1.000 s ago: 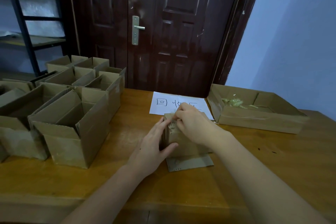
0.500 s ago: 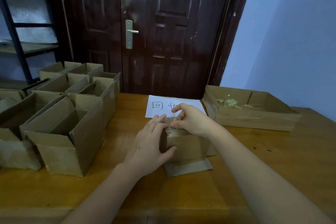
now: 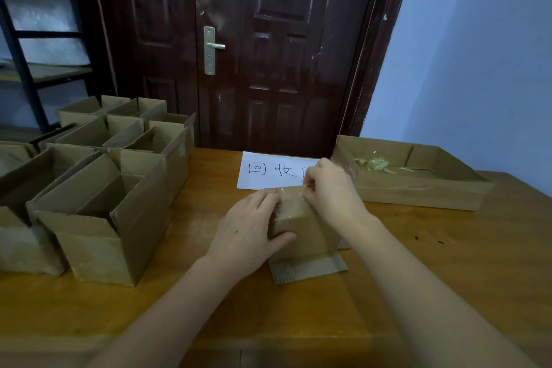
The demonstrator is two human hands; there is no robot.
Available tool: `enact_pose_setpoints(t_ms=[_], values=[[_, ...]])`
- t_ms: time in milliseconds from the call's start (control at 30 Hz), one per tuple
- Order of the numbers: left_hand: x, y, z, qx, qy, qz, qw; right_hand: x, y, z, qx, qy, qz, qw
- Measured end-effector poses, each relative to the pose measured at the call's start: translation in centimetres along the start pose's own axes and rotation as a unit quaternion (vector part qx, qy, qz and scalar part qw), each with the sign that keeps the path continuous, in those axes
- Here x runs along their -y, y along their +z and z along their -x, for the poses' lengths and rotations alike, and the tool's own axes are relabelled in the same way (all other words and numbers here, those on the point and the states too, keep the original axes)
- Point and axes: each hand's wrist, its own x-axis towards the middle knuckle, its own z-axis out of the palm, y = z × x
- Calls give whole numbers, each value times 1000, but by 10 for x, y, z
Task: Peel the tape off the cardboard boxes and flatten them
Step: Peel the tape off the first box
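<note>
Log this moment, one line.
left hand steadies small box | right hand pinches tape | tray holds scraps

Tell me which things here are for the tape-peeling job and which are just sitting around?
For the job:
- small box, gripped by left hand
- clear tape, pinched by right hand
- open boxes waiting
- tray of peeled tape

Just there:
- paper sign
- door
- shelf

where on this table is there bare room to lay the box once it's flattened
Bare wood lies on the table right of the small box, in front of the shallow tray, and along the near edge under both forearms. The left side is crowded with open boxes. The paper sheet fills the middle back.
</note>
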Motion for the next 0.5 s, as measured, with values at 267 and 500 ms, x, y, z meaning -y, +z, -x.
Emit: enact_pose_setpoints(t_ms=[267,500], values=[[0,3,1,-4,-4,5,1000,9,-7,8,141,-2,-138,980],[-1,1,1,1,-7,4,1000,-3,3,5,72,57,-219,972]])
